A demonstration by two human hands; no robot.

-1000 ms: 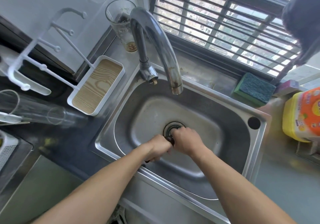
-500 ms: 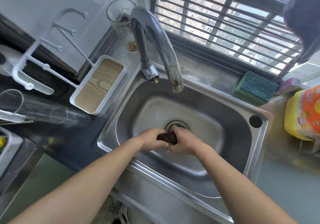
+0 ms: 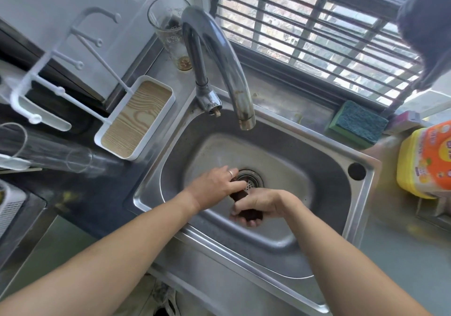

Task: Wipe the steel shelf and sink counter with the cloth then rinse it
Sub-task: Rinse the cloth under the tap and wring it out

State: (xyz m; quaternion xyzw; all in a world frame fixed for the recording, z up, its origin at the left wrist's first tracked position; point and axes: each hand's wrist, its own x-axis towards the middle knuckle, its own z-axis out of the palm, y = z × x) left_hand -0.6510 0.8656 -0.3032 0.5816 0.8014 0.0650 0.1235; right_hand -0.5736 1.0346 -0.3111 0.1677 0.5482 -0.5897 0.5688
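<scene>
Steel sink (image 3: 361,193) set into the bench, basin dull and streaked, drain strainer (image 3: 251,181) at centre. Dark brown cloth (image 3: 244,204) bunched into a short twisted roll, held low over the basin just in front of the drain, running from one hand to the other. Left hand (image 3: 214,185) at the far end of the roll, fingers (image 3: 231,172) curled down around it, ring visible on one finger. Right hand (image 3: 266,204) at the near end, fingers wrapped under and around the cloth, tips showing beneath it. Both hands clamped tight; forearms reaching in from the lower edge of view.

Curved tap (image 3: 219,54) arching over the basin, spout mouth above the back of the bowl, no stream visible. Tall drinking glass (image 3: 170,35) upright behind the tap base, brownish residue at its bottom. White tray with wood-grain insert (image 3: 136,118) left of the sink, white peg rack (image 3: 61,71) rising from it. Clear glass (image 3: 48,149) lying on its side at far left. Green scouring sponge (image 3: 358,122) on the sill ledge behind the sink's right corner. Yellow and orange bottle (image 3: 424,162) at the right edge of the bench. Barred window (image 3: 317,27) above, bright outside.
</scene>
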